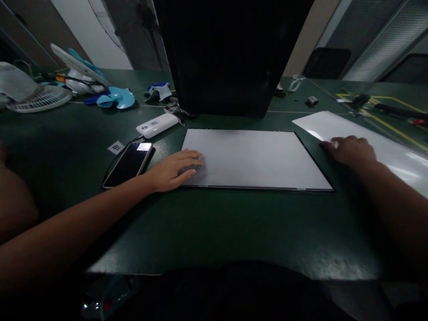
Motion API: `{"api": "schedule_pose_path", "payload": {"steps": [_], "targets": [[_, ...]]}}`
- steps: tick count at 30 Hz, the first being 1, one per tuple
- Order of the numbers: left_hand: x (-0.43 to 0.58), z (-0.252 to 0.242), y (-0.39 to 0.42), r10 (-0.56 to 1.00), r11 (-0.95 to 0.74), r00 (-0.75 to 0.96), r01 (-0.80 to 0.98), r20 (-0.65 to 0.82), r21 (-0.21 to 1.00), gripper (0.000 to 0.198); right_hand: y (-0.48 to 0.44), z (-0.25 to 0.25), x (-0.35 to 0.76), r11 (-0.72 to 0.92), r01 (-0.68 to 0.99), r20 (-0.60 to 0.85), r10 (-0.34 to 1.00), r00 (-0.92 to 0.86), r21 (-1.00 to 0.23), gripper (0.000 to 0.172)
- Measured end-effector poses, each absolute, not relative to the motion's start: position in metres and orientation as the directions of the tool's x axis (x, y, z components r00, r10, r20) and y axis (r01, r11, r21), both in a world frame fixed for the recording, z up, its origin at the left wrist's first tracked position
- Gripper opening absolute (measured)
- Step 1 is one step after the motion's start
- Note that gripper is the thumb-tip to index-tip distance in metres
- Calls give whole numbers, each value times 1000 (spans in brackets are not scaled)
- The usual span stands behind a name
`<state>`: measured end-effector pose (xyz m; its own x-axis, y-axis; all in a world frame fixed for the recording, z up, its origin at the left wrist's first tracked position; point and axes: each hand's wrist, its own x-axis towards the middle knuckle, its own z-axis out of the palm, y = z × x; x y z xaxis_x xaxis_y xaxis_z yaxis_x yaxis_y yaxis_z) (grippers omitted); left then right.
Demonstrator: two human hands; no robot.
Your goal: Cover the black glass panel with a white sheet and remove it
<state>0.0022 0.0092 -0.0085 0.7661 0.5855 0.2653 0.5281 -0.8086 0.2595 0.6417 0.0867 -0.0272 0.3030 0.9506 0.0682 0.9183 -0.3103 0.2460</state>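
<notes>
A flat white panel [254,158] with a thin black frame lies on the green table. My left hand [179,169] rests at its left side, fingers stretched out over the white surface and holding nothing. To the right lies a glossy white sheet [394,149], partly beyond the view's edge. My right hand [354,151] is at the near left edge of this sheet, with its fingers curled and thumb against the edge. Behind the framed panel, a large black screen [237,58] stands upright.
A smartphone [129,165] and a white power bank [158,125] with a cable lie left of the panel. Fan parts, including a blue fan blade [116,98], are at the far left. A small metal cylinder [312,101] sits back right. Another person's arm [15,200] shows at left.
</notes>
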Motion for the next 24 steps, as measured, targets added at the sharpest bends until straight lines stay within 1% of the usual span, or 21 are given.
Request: {"api": "schedule_pose_path", "payload": {"steps": [2,4,8,11,15,20,24], "targets": [[0,-12,11,610,-786,758,544,230,294,43,86,-26,635,-349,909,75,937,341,229,89],[-3,-15,13,617,-777,762,551,196,305,44,86,-25,628,-347,909,76,938,339,231,91],[-3,-14,12,609,-779,778,550,154,301,45,87,-22,618,-338,910,42,940,338,240,85],[-1,-12,10,620,-772,775,573,124,275,46,86,-20,614,-334,910,25,940,339,246,83],[0,-11,10,632,-763,771,600,82,241,46,86,-19,611,-333,902,26,940,339,276,83],[1,-12,10,628,-768,774,597,85,232,46,84,-20,604,-355,892,53,933,355,280,82],[1,-12,10,630,-766,772,601,80,230,46,79,-16,593,-350,893,79,936,342,284,76]]}}
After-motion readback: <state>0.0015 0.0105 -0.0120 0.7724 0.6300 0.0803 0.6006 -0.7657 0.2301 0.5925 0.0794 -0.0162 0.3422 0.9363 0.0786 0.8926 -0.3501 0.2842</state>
